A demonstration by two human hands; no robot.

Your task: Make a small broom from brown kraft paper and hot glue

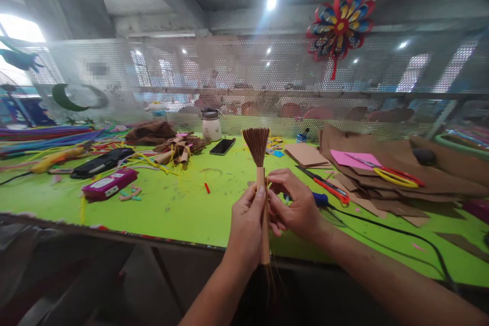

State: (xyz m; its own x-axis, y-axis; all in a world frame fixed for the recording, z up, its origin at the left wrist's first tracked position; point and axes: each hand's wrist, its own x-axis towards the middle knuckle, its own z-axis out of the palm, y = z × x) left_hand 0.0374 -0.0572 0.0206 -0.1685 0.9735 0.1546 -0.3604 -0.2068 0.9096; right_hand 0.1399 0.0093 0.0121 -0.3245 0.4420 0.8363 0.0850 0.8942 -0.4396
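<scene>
My left hand (247, 214) is wrapped round the tan paper handle of a small broom-like paper piece (260, 178), held upright over the table's front edge. Its top is a fan of narrow brown pleats (257, 143). My right hand (292, 204) is beside the handle on the right, with thumb and forefinger pinched close to it on thin yellow string. Loose yellow strands (270, 277) hang below the handle's lower end. The fingertips partly hide where the string meets the handle.
On the green table (191, 214) at right are a blue-handled corded tool (320, 199), a red-black cutter (324, 183), scissors (397, 175) and brown paper sheets (382, 153). Leftward are a phone (222, 146), paper rolls (179, 150), a purple box (109, 184) and a black case (101, 162).
</scene>
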